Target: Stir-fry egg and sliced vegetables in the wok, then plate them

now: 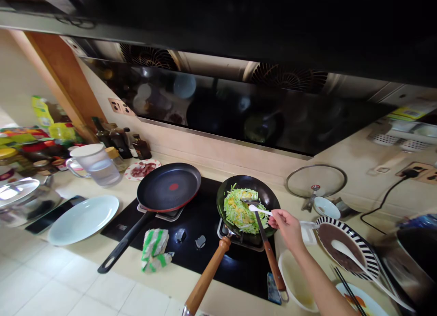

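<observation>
My right hand is closed on the handle of a small white spoon. The spoon's bowl is over the wok, above pale green shredded vegetables mixed with yellow bits. I cannot make out whether anything is in the spoon. A spatula with a wooden handle rests in the wok, its blade among the shreds and its handle leaning over the near rim. The wok's wooden handle points toward me. My left hand is out of view.
A black frying pan sits on the left burner, near a green-striped cloth. Left are an oval plate, a water jug and a meat plate. Right are a white bowl, striped dish and glass lid.
</observation>
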Demonstrator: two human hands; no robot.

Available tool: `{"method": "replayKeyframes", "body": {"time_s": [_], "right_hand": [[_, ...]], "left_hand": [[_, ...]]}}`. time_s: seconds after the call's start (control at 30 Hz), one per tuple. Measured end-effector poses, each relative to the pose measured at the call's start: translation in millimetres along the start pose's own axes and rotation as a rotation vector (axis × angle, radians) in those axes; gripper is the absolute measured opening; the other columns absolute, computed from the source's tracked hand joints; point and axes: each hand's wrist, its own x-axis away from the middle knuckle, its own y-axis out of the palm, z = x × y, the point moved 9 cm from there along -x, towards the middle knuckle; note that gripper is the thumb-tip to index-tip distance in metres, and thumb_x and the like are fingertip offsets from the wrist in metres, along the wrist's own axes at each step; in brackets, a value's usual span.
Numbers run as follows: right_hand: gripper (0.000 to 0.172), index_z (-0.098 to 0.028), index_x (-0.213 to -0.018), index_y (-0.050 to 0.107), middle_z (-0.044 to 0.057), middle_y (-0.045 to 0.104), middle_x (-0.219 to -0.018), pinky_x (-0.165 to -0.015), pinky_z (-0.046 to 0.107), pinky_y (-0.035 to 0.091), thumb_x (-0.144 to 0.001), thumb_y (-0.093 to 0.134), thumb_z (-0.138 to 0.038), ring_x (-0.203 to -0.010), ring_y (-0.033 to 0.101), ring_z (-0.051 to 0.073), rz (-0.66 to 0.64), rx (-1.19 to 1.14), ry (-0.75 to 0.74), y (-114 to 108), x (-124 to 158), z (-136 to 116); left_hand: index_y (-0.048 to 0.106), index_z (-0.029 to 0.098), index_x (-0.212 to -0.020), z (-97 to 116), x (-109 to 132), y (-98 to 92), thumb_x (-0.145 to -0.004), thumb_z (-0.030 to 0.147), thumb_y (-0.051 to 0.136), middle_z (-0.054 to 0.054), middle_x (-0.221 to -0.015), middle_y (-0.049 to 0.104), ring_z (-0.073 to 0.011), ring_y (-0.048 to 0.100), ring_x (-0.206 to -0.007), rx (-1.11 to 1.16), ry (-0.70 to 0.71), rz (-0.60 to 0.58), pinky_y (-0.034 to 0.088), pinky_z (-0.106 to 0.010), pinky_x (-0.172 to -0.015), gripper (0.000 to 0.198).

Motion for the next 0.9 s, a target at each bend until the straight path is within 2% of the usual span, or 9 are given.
{"method": "replayKeyframes", "body": {"time_s": [0.07,0.13,0.27,0.37,0.5,0.6,0.77,0.9], "right_hand": [[0.048,-0.016,-0.078,0.069,0.003,0.069,-0.062,-0.057,0.027,0.056,-0.057,0.077,-0.058,-0.058,0.064,0.017,0.016,-0.024,-0.002,6,-2,-1],[0.047,-0.016,-0.078,0.069,0.003,0.068,-0.061,-0.056,0.028,0.056,-0.056,0.078,-0.057,-0.057,0.064,0.018,0.024,-0.047,0.004,12,-5,-1],[0.048,-0.014,-0.076,0.068,0.004,0.069,-0.060,-0.053,0.028,0.056,-0.052,0.081,-0.054,-0.056,0.065,0.018,0.051,-0.097,0.030,13,-8,-1],[0.050,-0.013,-0.076,0.067,0.005,0.069,-0.060,-0.053,0.027,0.057,-0.049,0.083,-0.052,-0.054,0.065,0.017,0.105,-0.129,0.035,-2,-10,-2],[0.054,-0.014,-0.075,0.065,0.004,0.068,-0.058,-0.051,0.026,0.056,-0.044,0.083,-0.054,-0.052,0.065,0.017,0.213,-0.144,0.004,-39,-12,-4],[0.055,-0.014,-0.072,0.064,0.003,0.067,-0.054,-0.048,0.024,0.055,-0.042,0.084,-0.056,-0.049,0.063,0.016,0.253,-0.116,-0.005,-60,-11,0],[0.050,-0.015,-0.074,0.067,0.004,0.068,-0.058,-0.051,0.026,0.056,-0.049,0.081,-0.056,-0.053,0.065,0.018,0.196,-0.078,0.012,-66,-9,13],[0.051,-0.015,-0.074,0.067,0.005,0.069,-0.059,-0.053,0.027,0.056,-0.050,0.080,-0.058,-0.054,0.065,0.018,0.170,-0.090,0.027,-67,-9,19]], "left_hand": [[0.067,0.022,-0.091,9,-27,24.3,-0.078,0.052,0.063,-0.005,-0.092,0.073,-0.0244,0.067,-0.087,-0.009,0.013,-0.015,0.055,-0.038,-0.070,0.034],[0.065,0.018,-0.092,9,-46,37.9,-0.081,0.050,0.061,-0.007,-0.091,0.072,-0.0238,0.067,-0.087,-0.019,0.014,-0.025,0.056,-0.040,-0.072,0.035],[0.066,0.020,-0.095,1,-64,43.2,-0.079,0.052,0.062,-0.004,-0.086,0.072,-0.0252,0.067,-0.090,-0.029,0.001,-0.045,0.055,-0.036,-0.073,0.036],[0.064,0.020,-0.100,-4,-66,39.5,-0.085,0.050,0.055,-0.004,-0.095,0.070,-0.0230,0.065,-0.090,-0.024,-0.007,-0.075,0.055,-0.038,-0.076,0.035],[0.061,0.020,-0.108,-5,-63,37.5,-0.087,0.048,0.053,-0.006,-0.104,0.067,-0.0210,0.064,-0.092,0.000,-0.008,-0.136,0.054,-0.038,-0.078,0.036],[0.060,0.022,-0.111,-6,-59,40.6,-0.086,0.053,0.051,-0.006,-0.105,0.067,-0.0215,0.064,-0.092,0.028,-0.013,-0.182,0.054,-0.039,-0.077,0.041],[0.059,0.019,-0.115,-2,-49,42.8,-0.078,0.058,0.058,-0.010,-0.103,0.068,-0.0241,0.064,-0.091,0.076,-0.021,-0.215,0.054,-0.043,-0.075,0.053],[0.058,0.021,-0.115,4,-40,38.1,-0.083,0.055,0.055,-0.009,-0.104,0.067,-0.0239,0.064,-0.094,0.105,-0.028,-0.197,0.054,-0.042,-0.077,0.047]]}}
